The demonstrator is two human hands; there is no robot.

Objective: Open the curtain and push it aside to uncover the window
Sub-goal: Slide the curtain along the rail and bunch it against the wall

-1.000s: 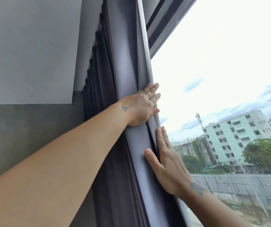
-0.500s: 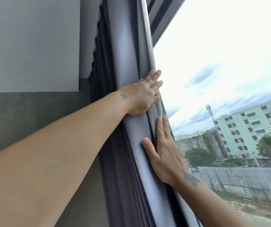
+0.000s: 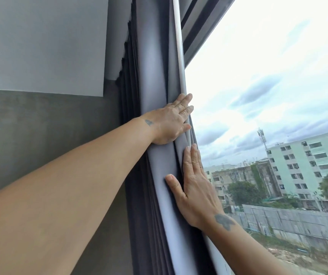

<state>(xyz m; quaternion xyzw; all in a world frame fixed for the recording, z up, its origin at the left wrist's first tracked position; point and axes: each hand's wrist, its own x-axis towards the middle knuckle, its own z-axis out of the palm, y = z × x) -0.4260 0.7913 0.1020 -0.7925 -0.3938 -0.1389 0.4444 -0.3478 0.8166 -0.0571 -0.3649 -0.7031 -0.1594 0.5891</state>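
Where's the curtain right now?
The curtain is bunched in folds against the wall left of the window, both hands pressing flat on it.

The left hand [image 3: 172,121] lies flat with fingers extended and close together, its bare forearm stretching long from the lower left. The right hand [image 3: 195,187] sits lower, palm flat, fingers pointing up, thumb spread.

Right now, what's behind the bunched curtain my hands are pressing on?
Both the left hand and right hand lie flat on the gathered curtain. Left of it the grey wall shows; right of it, bare window. Whatever is directly behind the folds is covered.
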